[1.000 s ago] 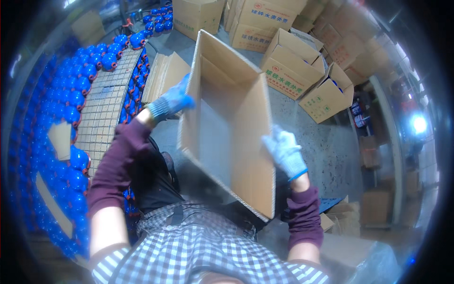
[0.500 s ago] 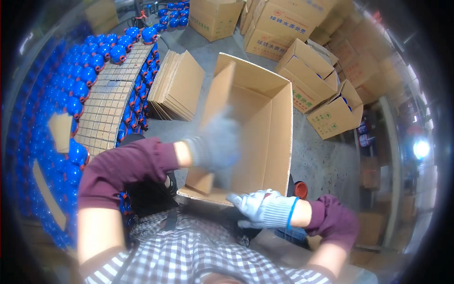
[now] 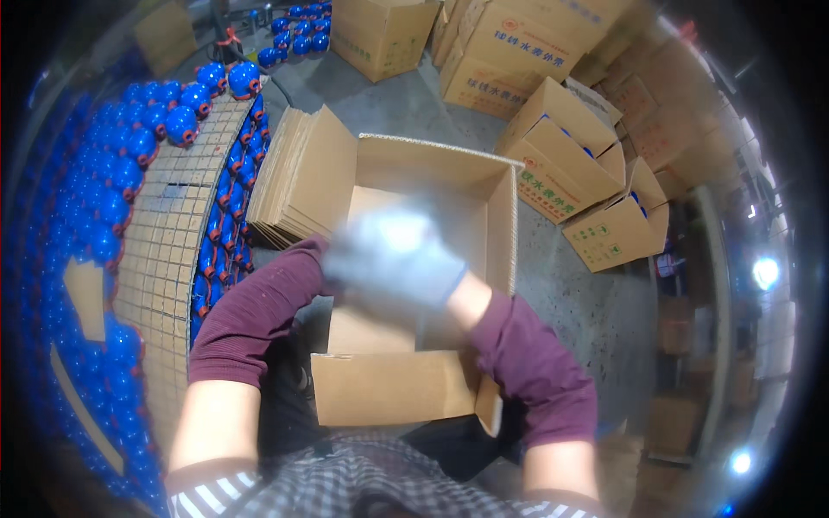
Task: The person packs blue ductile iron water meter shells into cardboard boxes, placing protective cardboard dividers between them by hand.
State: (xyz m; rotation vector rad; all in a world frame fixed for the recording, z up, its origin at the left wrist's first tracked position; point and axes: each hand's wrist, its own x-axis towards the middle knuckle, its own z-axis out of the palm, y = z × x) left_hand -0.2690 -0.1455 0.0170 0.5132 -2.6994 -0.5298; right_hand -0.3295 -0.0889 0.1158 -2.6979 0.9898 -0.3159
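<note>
An open cardboard carton (image 3: pixel 436 160) stands in front of me, with one flap folded out toward my lap. Over its opening both my gloved hands come together, badly smeared by motion. My right hand (image 3: pixel 410 246) covers much of my left hand (image 3: pixel 341 263), which is beside it at the carton's left side. The fingers of neither hand can be made out, nor can anything they may hold. Both forearms wear maroon sleeves.
Flat cardboard sheets (image 3: pixel 302 177) lean in a stack at the carton's left. Beyond them, many blue rounded parts with red rims (image 3: pixel 181 125) cover a wire-mesh surface (image 3: pixel 168 224). Filled cartons (image 3: pixel 561 155) stand at the right, with stacked closed cartons (image 3: pixel 509 52) behind.
My right hand has left the carton's near edge and moved up and left to my left hand. The carton sits differently, and its near flap now lies folded outward.
</note>
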